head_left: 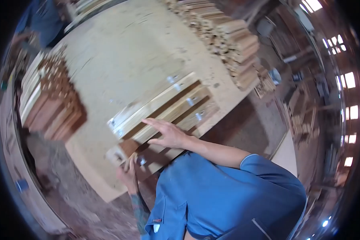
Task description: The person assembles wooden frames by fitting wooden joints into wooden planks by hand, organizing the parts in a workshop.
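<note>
Several pale wooden strips (164, 105) lie side by side in a jig with small metal fittings (190, 101) on the worktable. My right hand (170, 135) rests over the near strips, fingers spread and thumb apart. By the jig's left end, my left hand (127, 175) has its fingers bent close together against the near side of a brown wooden block (129, 147). Blur hides what is between those fingers. Just right of them is a round, shiny metal part (141, 160). A pale fitting (115, 156) sits left of the block.
The plywood worktable (108, 52) spreads out ahead of me. A stack of wooden strips (56, 108) stands at its left edge, and a longer stack (236, 44) lines the far right. Another person in blue (44, 20) is at the upper left. More timber (302, 106) lies off to the right.
</note>
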`<state>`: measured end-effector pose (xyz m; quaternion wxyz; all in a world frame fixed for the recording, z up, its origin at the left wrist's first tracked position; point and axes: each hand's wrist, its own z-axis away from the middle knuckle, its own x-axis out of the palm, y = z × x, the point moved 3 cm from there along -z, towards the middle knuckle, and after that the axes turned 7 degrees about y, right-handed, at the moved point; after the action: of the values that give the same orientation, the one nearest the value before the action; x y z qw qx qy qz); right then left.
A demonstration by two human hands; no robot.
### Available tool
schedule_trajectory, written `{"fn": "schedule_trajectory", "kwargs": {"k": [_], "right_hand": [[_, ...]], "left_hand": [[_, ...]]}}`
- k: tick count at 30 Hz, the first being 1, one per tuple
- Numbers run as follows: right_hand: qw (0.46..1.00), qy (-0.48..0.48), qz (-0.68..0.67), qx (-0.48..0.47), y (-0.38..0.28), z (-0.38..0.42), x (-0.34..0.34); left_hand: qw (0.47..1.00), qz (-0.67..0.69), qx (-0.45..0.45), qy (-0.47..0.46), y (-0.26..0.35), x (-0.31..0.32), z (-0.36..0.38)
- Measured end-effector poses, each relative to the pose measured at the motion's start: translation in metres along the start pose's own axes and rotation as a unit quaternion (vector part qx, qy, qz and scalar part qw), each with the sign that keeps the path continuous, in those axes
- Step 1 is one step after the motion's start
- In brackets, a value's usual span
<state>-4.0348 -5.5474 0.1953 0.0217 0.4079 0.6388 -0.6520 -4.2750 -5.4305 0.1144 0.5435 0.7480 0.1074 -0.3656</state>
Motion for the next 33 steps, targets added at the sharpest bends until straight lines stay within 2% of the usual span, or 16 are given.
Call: {"fn": "schedule_trajectory", "kwargs": {"k": [1, 4, 5, 6, 9, 10, 12, 13, 15, 17, 20, 22, 26, 28, 30, 33], "right_hand": [[0.998, 0.052, -0.003, 0.047, 0.024, 0.011, -0.023], [0.945, 0.268, 0.022, 0.187, 0.109, 0.051, -0.117], [0.911, 0.331, 0.004, 0.248, 0.142, 0.071, -0.154], [0.867, 0.437, 0.006, 0.240, 0.186, 0.097, -0.186], [0.716, 0.576, 0.149, 0.366, 0.280, 0.153, -0.283], [0.712, 0.580, 0.141, 0.370, 0.300, 0.159, -0.308], [0.795, 0.394, 0.006, 0.461, 0.345, 0.165, -0.329], [0.782, 0.465, -0.038, 0.412, 0.350, 0.170, -0.323], [0.770, 0.449, -0.039, 0.451, 0.350, 0.179, -0.329], [0.763, 0.433, -0.054, 0.477, 0.333, 0.178, -0.338], [0.747, 0.471, -0.075, 0.463, 0.324, 0.185, -0.339], [0.735, 0.496, -0.097, 0.452, 0.343, 0.201, -0.333], [0.717, 0.473, 0.044, 0.511, 0.312, 0.222, -0.361], [0.719, 0.439, -0.158, 0.516, 0.311, 0.247, -0.365], [0.741, 0.435, -0.158, 0.487, 0.309, 0.274, -0.363], [0.742, 0.403, -0.285, 0.454, 0.284, 0.294, -0.358]], "left_hand": [[0.998, -0.014, -0.053, 0.012, 0.013, -0.005, 0.009], [0.996, 0.042, -0.074, 0.002, 0.037, 0.004, 0.041], [0.994, 0.064, -0.083, -0.013, 0.051, 0.011, 0.049], [0.992, 0.086, -0.093, -0.027, 0.067, 0.021, 0.056], [0.990, 0.104, -0.060, -0.071, 0.118, 0.071, 0.059], [0.987, 0.126, -0.030, -0.100, 0.138, 0.092, 0.056], [0.979, 0.149, -0.054, -0.126, 0.201, 0.130, 0.052], [0.978, 0.140, -0.018, -0.151, 0.233, 0.147, 0.050], [0.975, 0.118, 0.021, -0.185, 0.277, 0.182, 0.048], [0.959, 0.111, 0.117, -0.233, 0.309, 0.212, 0.049], [0.947, 0.106, 0.141, -0.268, 0.352, 0.242, 0.056], [0.946, 0.104, 0.132, -0.276, 0.366, 0.256, 0.064], [0.933, 0.139, 0.135, -0.304, 0.386, 0.275, 0.075], [0.921, 0.149, 0.104, -0.344, 0.384, 0.286, 0.082], [0.916, 0.169, 0.079, -0.356, 0.380, 0.298, 0.085], [0.900, 0.173, 0.063, -0.396, 0.386, 0.312, 0.085]]}}
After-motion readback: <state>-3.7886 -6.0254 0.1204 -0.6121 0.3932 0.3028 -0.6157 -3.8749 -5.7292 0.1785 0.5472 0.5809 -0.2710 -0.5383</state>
